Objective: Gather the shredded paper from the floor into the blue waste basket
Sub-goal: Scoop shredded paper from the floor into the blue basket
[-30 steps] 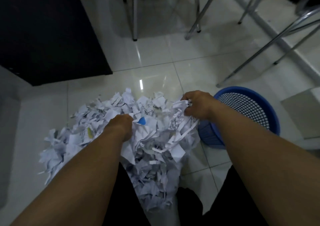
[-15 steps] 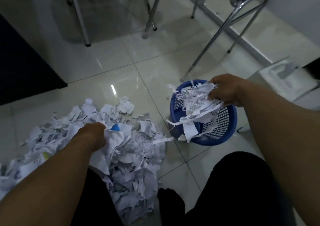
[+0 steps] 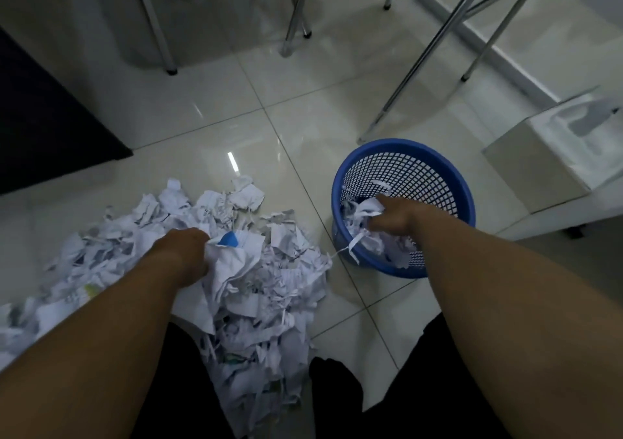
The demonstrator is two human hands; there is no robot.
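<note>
Most of the shredded paper (image 3: 269, 290) lies heaped on the tiled floor (image 3: 303, 128) just left of the blue waste basket (image 3: 470, 202), starting between the person's knees and spreading away leftward. The left hand (image 3: 187, 253) is dug into the top of that heap, left of the basket. Its fingers are clenched on a crumpled wad, with a blue scrap (image 3: 229, 239) showing beside the knuckles. The right hand (image 3: 391, 219) is down inside the basket on a shallow layer of shreds (image 3: 371, 243). Its fingers are sunk among them, so I cannot tell whether it grips them or has let go. One strip (image 3: 352, 246) hangs over the basket's near rim (it will likely drop outside if brushed).

To do this step well, I judge, the right hand should release low in the basket, spread its fingers fully and lift straight up, so no strips cling and trail out. A light press would pack the load. The left hand's wad should cross to the basket with the other hand cupped beneath. Beyond the basket stand metal chair legs (image 3: 296, 10).
</note>
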